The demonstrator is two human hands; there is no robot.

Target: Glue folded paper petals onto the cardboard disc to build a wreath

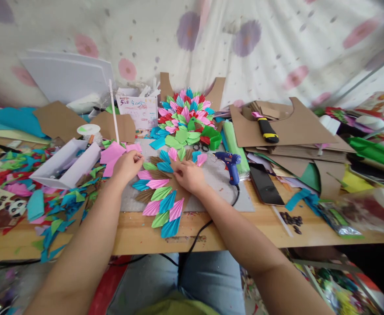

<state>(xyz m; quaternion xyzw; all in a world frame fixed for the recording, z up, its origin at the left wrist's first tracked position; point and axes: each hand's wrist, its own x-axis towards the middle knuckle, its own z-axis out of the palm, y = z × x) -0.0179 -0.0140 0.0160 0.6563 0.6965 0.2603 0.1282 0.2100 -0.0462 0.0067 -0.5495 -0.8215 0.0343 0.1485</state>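
Note:
A fan of folded paper leaves (162, 192) in pink, blue, green and brown lies on a grey mat (211, 192) at the table's front. My right hand (189, 175) rests on its upper middle, fingers pressed down on the leaves. My left hand (128, 165) is at the fan's upper left edge, fingers curled on a pink paper piece (112, 155). Behind them stands a finished round flower of paper leaves (186, 119).
A blue glue gun (230, 164) lies right of my right hand, its cable running off the front edge. A black phone (264, 184), cardboard sheets (290, 129) with a yellow-black cutter (268, 130), a white box (68, 164) and scattered paper scraps (47, 210) crowd the table.

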